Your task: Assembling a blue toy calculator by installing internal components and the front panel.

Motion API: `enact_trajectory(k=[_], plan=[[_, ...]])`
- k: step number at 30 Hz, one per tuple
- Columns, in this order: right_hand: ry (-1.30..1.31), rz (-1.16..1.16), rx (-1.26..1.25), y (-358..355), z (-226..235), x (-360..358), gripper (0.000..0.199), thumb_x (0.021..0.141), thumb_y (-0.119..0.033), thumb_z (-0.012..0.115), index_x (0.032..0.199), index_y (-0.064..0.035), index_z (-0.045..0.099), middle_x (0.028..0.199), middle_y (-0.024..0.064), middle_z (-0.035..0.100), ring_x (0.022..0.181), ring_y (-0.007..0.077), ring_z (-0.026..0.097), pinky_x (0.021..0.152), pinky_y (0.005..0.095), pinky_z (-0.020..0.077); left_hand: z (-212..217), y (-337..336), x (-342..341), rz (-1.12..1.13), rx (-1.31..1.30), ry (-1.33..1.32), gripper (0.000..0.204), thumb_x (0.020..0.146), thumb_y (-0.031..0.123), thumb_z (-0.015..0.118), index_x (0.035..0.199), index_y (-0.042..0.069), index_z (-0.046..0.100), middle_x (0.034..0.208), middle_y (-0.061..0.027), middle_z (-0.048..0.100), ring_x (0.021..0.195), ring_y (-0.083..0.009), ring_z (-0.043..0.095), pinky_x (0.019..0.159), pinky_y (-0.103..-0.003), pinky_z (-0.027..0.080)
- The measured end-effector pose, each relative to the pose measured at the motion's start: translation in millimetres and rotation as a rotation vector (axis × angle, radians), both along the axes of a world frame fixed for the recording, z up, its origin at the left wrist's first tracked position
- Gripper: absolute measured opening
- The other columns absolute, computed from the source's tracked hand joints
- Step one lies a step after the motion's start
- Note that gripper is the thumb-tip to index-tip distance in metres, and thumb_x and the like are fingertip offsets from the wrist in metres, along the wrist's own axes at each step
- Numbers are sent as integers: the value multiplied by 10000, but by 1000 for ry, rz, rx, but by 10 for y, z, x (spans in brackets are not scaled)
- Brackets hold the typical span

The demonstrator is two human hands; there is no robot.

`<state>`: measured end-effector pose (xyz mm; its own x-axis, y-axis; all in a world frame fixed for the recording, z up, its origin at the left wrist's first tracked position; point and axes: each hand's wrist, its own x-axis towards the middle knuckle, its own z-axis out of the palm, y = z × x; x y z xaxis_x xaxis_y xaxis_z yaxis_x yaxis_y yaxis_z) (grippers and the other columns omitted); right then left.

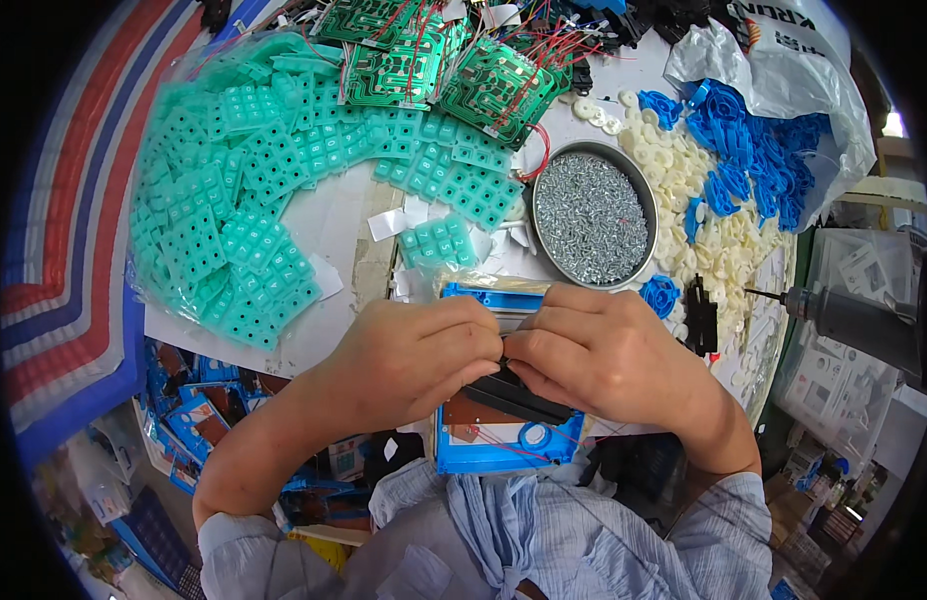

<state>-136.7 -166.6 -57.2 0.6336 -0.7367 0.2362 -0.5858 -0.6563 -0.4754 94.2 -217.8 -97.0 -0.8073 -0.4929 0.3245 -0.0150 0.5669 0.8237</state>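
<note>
Over a blue plastic housing (464, 457) near the table's front edge, my left hand (409, 360) and my right hand (614, 355) meet, fingertips almost touching. Both are closed in a pinch at the upper end of a long black plastic part (524, 398), which lies slanted across the housing. What exactly sits between the fingertips is mostly hidden. Inside the housing show a brown board, thin red wires and a white round piece (534, 436). The housing's far blue edge (494, 297) appears beyond my hands.
Teal rubber keypads (259, 160) pile up at the left, below green circuit boards (504, 90) with red wires. A round metal bowl (656, 215) holds screws. Cream discs (684, 170), blue plastic parts (749, 140) and an electric screwdriver (854, 318) are on the right. Blue housings (199, 425) lie lower left.
</note>
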Motion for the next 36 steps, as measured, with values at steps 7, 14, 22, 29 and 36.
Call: enact_trajectory(k=[7,14,22,29,36], plan=[[-33,9,72,-3,36,-4,223,736,-56,798,905,-6,661,746,77,595,664,252,604,571,361,504,3,26,1,35,-28,-6,136,853,56,749,945,37,650,916,-94,656,726,-264,667,585,-355,517],[-104,-104,206,25,34,-2,145,788,-73,743,899,-21,666,785,104,648,716,286,652,619,391,532,-36,58,2,129,-95,-16,161,822,47,764,929,43,644,892,-104,657,696,-270,663,572,-360,510],[-176,-138,312,43,50,-2,155,806,-71,702,945,-6,682,821,136,671,755,326,666,670,422,545,-55,94,-19,203,-128,12,177,803,38,765,923,44,635,884,-109,656,690,-277,659,560,-360,502],[-212,-135,295,52,14,-18,177,800,-62,700,967,-5,683,825,134,670,751,324,665,667,419,545,-44,110,-26,219,-133,9,167,807,43,764,919,43,641,883,-111,657,691,-277,660,558,-361,501],[-181,-191,189,83,32,-91,351,751,3,727,1100,-13,692,851,103,700,718,281,661,644,375,527,-97,86,-11,215,-184,51,181,814,69,769,952,58,652,925,-68,651,713,-229,669,557,-338,529]])
